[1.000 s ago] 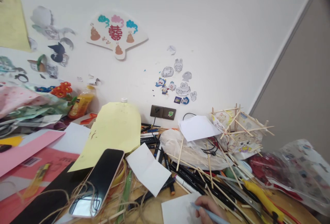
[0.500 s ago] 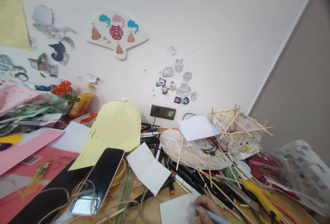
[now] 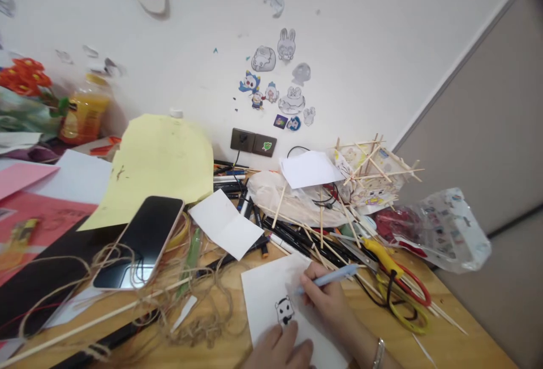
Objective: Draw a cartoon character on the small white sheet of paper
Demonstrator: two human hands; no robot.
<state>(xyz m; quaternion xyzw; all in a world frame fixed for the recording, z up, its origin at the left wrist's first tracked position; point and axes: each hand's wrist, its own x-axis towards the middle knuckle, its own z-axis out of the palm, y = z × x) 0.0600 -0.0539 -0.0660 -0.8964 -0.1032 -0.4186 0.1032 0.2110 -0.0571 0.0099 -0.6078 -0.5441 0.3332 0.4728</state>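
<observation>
Light blue pen (image 3: 331, 276), white paper (image 3: 261, 281) with black drawing (image 3: 284, 309), yellow sheet (image 3: 165, 159) with brown marks (image 3: 121, 172), orange-red flowers (image 3: 25, 77), black phone (image 3: 148, 227) edged pink, light brown table (image 3: 462, 315)

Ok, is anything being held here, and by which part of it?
The right hand grips a light-blue pen near its writing end; the left hand rests on the paper.

The right grip (image 3: 323, 295) is held pinched, with the fingers bent. The right wrist (image 3: 370, 345) is angled back and outward from it. The left grip (image 3: 285, 351) is placed nearer the body, apart from the right, palm down, its fingers slightly bent and parted.
</observation>
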